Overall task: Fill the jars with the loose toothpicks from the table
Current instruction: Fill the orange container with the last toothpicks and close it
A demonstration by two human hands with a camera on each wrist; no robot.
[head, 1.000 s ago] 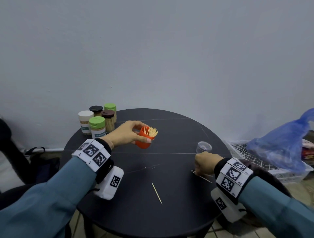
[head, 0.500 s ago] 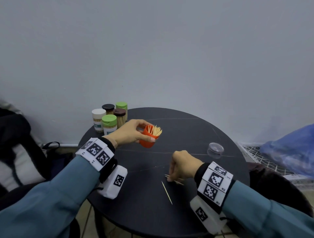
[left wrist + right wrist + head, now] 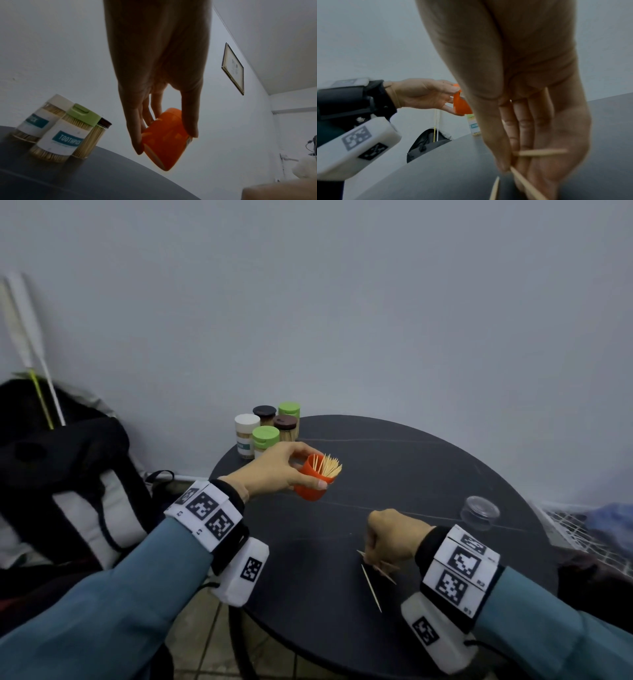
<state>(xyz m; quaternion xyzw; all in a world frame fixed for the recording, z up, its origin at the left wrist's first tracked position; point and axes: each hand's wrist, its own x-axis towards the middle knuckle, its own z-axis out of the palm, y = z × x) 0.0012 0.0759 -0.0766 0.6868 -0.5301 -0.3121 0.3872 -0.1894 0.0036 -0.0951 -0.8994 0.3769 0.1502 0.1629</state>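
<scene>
Right hand (image 3: 394,537): fingers (image 3: 510,142) curled down to the table (image 3: 428,467), tips pinched on a couple of held toothpicks (image 3: 382,568); exact count not readable, at least two in the right wrist view. Knuckles faced up, wrist near the front edge.

One loose toothpick (image 3: 371,589) lay flat on the dark top, just beside and near-side of the right fingertips, apart from them or barely touching; could not tell which. Its long axis ran near-to-far with a slight lean to the right at the near end. Right hand was plainly the nearer; a short reach toward the near side would meet it, pinch best set across the stick.

Left hand (image 3: 277,470): thumb and fingers wrapped round the orange jar (image 3: 313,481), held above the table and tipped with its mouth to the right. Toothpick tips bristled out of the opening. Jar sat left and far of the right hand, well apart.

Counts: one open orange jar in hand; five capped jars (image 3: 265,440) clustered at the far left edge (two green lids, two dark, one white); one clear lid (image 3: 479,511) at the right; one toothpick free on the table.

Judgement: gathering nearly finished.
</scene>
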